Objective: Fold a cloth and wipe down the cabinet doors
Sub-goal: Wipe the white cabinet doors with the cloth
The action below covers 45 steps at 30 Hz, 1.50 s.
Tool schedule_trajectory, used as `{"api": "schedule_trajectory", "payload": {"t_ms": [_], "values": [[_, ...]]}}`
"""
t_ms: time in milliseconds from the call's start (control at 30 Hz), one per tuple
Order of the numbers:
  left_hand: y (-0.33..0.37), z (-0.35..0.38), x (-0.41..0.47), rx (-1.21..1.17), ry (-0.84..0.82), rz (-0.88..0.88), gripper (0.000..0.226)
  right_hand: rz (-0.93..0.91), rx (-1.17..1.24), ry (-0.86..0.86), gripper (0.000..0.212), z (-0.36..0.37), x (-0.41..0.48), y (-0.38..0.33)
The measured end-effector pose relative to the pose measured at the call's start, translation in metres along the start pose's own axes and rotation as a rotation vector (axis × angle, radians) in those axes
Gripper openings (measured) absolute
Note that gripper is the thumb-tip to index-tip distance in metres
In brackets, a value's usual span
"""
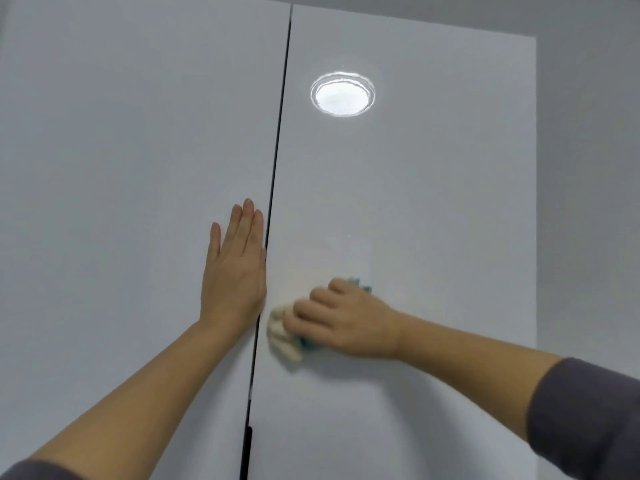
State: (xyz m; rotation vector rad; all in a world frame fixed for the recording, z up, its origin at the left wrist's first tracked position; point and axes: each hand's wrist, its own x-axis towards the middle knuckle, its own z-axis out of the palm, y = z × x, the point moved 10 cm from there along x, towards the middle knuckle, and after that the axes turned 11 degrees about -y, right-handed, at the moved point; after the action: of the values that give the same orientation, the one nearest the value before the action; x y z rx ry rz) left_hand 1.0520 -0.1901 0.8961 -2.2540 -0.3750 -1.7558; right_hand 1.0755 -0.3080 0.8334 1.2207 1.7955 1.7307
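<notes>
White glossy left cabinet door (121, 150): left hand (233, 271) flat against it, fingers straight, pointing up, little finger slightly apart, thumb side along dark vertical gap (277, 168) between doors. Forearm bare. Both doors closed, inside hidden. Just right of gap, low on white glossy right cabinet door (433, 185): crumpled cream-and-teal cloth (282, 337) pressed to panel under right hand (346, 320), fingers curled over it, forearm reaching in from right, grey sleeve (588, 410) pushed back. Higher on same door: round ceiling-light reflection (343, 95).
</notes>
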Motion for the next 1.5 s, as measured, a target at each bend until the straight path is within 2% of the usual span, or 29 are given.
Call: {"api": "schedule_trajectory", "payload": {"t_ms": [100,233,300,333,400,533,633,700,833,933,1100,1200,1300,1500], "values": [[0.0,0.002,-0.002,-0.008,0.004,-0.029,0.053,0.223,-0.062,0.055,0.023,-0.016,0.008,0.084],[0.0,0.002,-0.004,-0.003,-0.001,-0.023,0.053,0.674,-0.089,0.11,0.037,-0.043,-0.004,0.203],[0.001,0.002,-0.004,-0.005,-0.006,-0.021,0.052,0.852,-0.026,0.096,0.039,-0.042,-0.016,0.228],[0.001,0.002,-0.004,-0.009,-0.006,-0.018,0.052,0.882,0.01,0.106,0.041,-0.04,-0.018,0.228],[0.002,0.001,-0.004,-0.018,0.005,-0.013,0.052,0.826,0.046,0.116,0.043,-0.036,-0.018,0.206],[0.003,-0.002,-0.004,-0.052,0.037,-0.018,0.054,0.564,0.072,0.1,0.037,-0.023,-0.036,0.124],[0.006,-0.001,-0.004,-0.092,0.038,-0.076,0.049,0.347,0.095,0.021,0.022,-0.007,-0.066,0.045],[0.007,-0.001,-0.003,-0.118,0.04,-0.116,0.049,0.203,0.101,-0.065,0.021,0.004,-0.082,0.001],[0.008,0.0,-0.006,-0.106,0.044,-0.138,0.049,0.047,0.064,-0.108,0.02,0.005,-0.089,-0.011],[0.008,0.0,-0.005,-0.094,0.042,-0.142,0.049,0.169,0.013,-0.059,0.022,-0.004,-0.073,0.054],[0.007,0.001,-0.006,-0.09,0.048,-0.136,0.05,0.725,-0.028,0.072,0.038,-0.046,-0.07,0.207],[0.008,-0.001,-0.006,-0.089,0.054,-0.129,0.049,0.916,0.063,0.092,0.041,-0.047,-0.083,0.243],[0.009,0.001,-0.005,-0.097,0.041,-0.125,0.049,0.854,0.132,0.107,0.043,-0.04,-0.091,0.219],[0.008,0.0,-0.006,-0.101,0.043,-0.135,0.049,0.49,0.113,-0.002,0.034,-0.01,-0.151,0.08]]}}
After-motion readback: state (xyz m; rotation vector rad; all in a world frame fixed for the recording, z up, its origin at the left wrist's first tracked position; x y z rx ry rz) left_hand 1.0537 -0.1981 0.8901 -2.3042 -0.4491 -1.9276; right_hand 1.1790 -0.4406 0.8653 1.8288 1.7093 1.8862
